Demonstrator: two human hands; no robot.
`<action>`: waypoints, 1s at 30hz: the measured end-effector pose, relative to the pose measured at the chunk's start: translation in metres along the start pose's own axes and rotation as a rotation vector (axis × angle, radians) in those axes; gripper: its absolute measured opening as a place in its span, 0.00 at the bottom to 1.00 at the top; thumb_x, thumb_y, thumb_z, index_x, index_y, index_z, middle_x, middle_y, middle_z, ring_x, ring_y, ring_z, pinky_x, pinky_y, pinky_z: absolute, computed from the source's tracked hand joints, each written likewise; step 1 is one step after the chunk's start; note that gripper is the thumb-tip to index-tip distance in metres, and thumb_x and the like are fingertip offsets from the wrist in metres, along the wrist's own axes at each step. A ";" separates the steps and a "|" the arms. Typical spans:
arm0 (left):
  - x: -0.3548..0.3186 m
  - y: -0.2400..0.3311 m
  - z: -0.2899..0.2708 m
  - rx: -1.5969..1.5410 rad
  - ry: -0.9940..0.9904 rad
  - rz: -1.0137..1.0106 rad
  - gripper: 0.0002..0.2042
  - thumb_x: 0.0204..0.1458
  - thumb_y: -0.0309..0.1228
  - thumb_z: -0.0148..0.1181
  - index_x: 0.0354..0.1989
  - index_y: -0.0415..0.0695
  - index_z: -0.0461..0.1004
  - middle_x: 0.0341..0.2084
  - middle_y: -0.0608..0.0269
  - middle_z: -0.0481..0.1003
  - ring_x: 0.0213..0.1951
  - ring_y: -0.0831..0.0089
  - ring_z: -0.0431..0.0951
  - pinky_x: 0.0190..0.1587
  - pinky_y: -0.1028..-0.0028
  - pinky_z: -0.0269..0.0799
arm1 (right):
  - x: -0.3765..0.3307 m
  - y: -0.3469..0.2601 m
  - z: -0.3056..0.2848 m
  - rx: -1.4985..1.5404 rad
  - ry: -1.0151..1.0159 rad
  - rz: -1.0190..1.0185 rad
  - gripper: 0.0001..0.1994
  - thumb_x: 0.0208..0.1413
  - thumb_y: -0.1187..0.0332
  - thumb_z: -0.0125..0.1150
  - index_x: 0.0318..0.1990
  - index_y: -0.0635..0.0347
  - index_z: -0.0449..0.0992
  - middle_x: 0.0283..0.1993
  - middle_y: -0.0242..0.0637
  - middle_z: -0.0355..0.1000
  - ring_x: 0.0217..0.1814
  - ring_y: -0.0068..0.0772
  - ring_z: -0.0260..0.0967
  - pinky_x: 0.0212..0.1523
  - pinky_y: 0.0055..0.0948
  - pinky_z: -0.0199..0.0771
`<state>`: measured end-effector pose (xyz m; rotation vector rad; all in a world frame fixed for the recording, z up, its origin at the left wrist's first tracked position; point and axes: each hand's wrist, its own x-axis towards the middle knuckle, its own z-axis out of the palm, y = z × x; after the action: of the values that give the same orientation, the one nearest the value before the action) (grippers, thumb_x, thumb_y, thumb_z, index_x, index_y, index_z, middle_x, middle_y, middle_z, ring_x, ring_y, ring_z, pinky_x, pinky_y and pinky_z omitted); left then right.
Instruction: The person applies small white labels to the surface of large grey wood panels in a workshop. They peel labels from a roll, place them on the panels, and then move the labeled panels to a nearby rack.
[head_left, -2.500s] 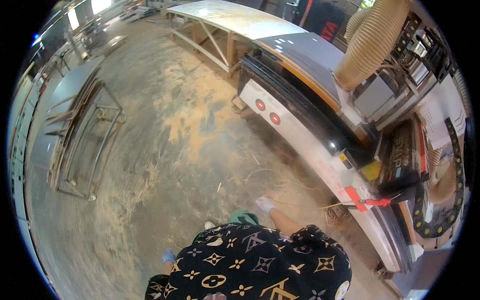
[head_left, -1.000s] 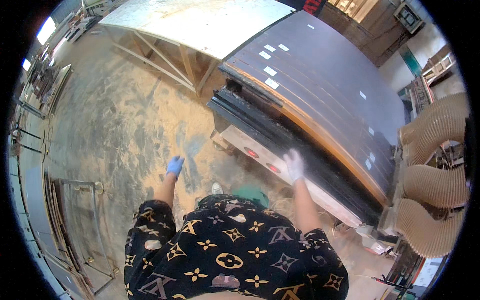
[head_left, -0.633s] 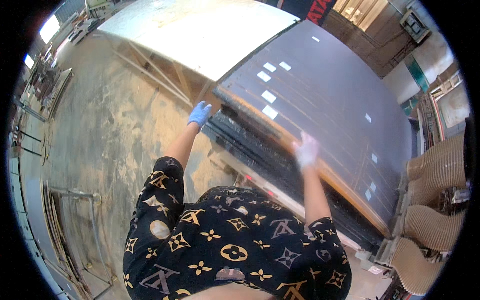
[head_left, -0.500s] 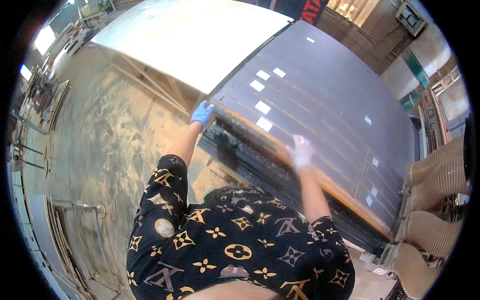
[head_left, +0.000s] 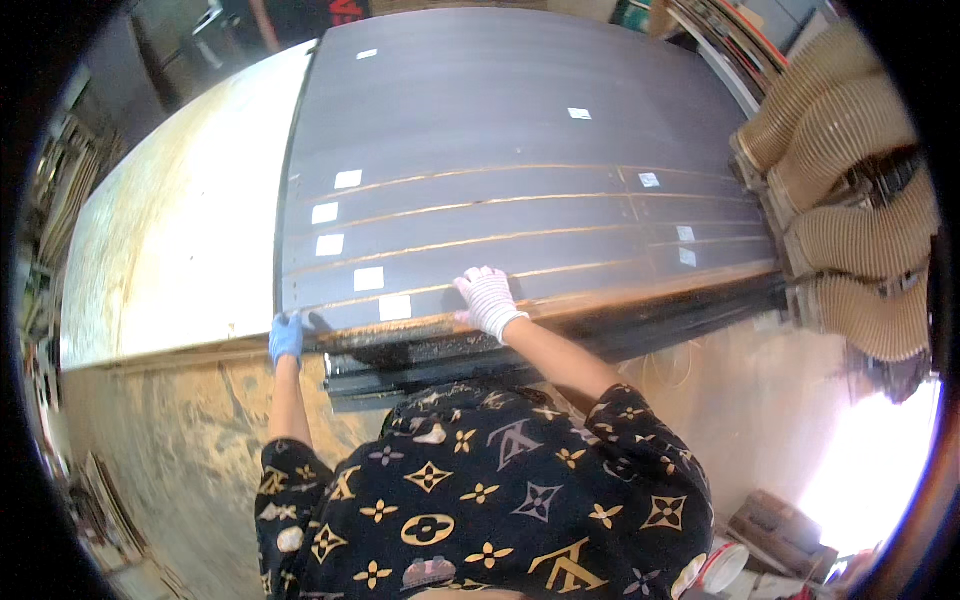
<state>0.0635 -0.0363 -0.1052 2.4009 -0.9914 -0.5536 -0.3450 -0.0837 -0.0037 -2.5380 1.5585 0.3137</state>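
A large dark grey panel, cut into long strips along its near side, lies flat before me. Light brown cut lines run between the strips, and several white labels are stuck on them. My right hand, in a striped pale glove, rests on the nearest strip at the front edge, fingers spread. At the panel's near left corner is my left hand in a blue glove. Its fingers point forward and touch the corner beside the seam; their undersides are hidden.
A pale board surface adjoins the panel on the left. Ribbed brown hoses crowd the right end. Black ribbed covers run below the front edge. A white bucket stands at lower right, and dust coats the floor.
My view has turned toward the right, so the panel's front edge now runs more level. My right hand, blurred before, now lies on the nearest strip. The left stays by the corner.
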 end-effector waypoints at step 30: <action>0.023 0.077 -0.027 -0.115 -0.260 -0.100 0.28 0.46 0.48 0.53 0.51 0.40 0.65 0.45 0.51 0.71 0.49 0.56 0.70 0.52 0.66 0.63 | 0.075 0.018 -0.021 0.074 0.005 -0.096 0.36 0.33 0.54 0.69 0.53 0.55 0.63 0.51 0.40 0.64 0.56 0.40 0.58 0.58 0.38 0.55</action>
<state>0.0516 -0.0938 -0.0439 2.3249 -0.9189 -0.9529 -0.3259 -0.1611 -0.0025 -2.5483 1.4167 0.2345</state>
